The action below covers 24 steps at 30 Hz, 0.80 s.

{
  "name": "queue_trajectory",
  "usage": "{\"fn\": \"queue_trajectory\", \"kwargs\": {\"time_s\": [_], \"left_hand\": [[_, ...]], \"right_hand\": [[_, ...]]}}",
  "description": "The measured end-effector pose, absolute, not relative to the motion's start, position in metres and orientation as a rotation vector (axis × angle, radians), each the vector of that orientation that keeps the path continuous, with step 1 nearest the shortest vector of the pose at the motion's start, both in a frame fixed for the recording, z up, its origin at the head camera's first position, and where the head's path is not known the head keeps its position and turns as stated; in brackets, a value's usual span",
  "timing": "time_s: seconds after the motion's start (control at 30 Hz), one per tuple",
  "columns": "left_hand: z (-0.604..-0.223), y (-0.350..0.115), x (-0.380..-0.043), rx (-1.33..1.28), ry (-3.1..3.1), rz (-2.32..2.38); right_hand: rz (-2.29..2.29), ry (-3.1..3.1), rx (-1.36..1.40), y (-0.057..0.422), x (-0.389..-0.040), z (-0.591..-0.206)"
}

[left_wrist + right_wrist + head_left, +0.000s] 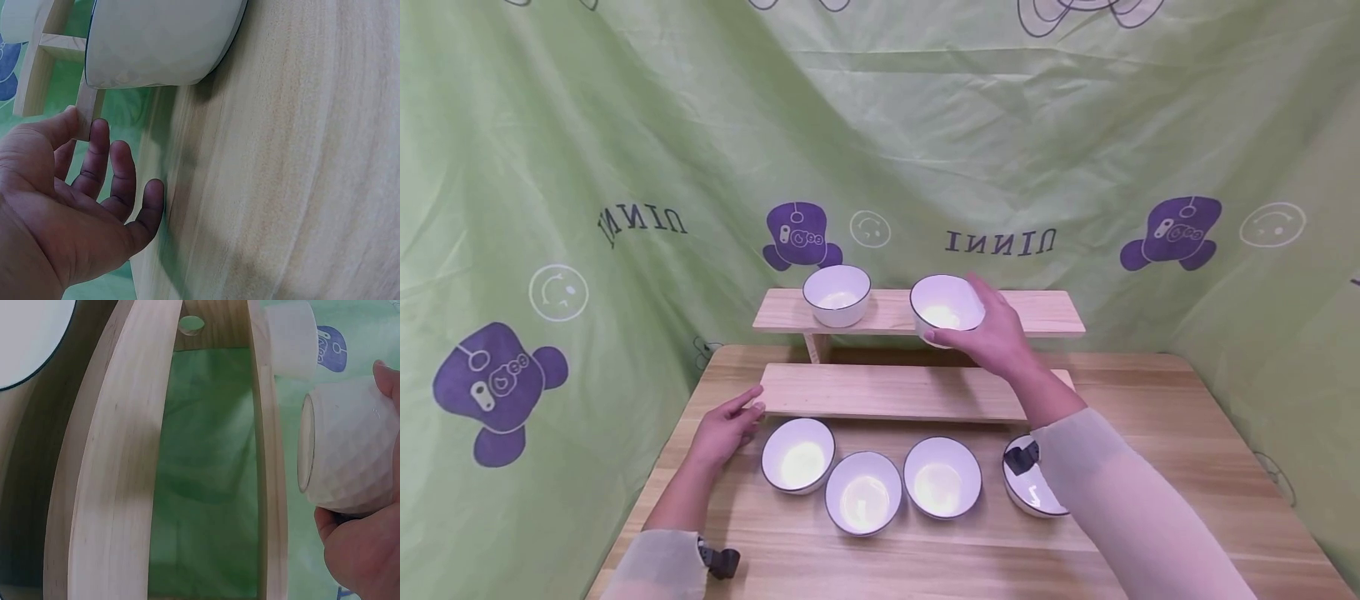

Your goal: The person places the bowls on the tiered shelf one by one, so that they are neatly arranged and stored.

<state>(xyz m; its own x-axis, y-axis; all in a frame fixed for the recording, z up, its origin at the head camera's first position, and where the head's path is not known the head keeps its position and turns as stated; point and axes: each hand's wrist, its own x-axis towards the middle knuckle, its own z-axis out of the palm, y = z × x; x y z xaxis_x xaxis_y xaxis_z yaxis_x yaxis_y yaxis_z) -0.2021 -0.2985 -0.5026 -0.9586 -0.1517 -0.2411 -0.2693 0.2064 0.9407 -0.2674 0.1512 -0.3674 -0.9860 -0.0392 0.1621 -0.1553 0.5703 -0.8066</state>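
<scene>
My right hand [1002, 340] grips a white bowl [942, 304] with a dark rim, thumb on its near side and fingers on the far side. In the right wrist view this bowl [353, 447] has a faceted outside, and a gap separates its base from the upper shelf [270, 487]. Another white bowl [837, 298] stands on the left part of that upper board. At the left end of the lower shelf [887, 392], my left hand [724, 432] holds the board's end between thumb and fingers; its other fingers are loosely bent.
On the wooden table [970, 558], several like bowls stand before the rack: a left one [797, 457], two in the middle [863, 493], and a right one [1033, 487] partly covered by my right sleeve. A green printed cloth [895, 150] hangs behind and at both sides.
</scene>
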Motion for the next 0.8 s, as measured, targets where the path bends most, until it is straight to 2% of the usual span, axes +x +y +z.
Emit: {"fn": "queue_trajectory", "kwargs": {"time_s": [0.8], "left_hand": [[-0.502, -0.299, -0.202, -0.415, 2.386, 1.861]], "right_hand": [[1.397, -2.69, 0.101, 0.112, -0.294, -0.366]]}}
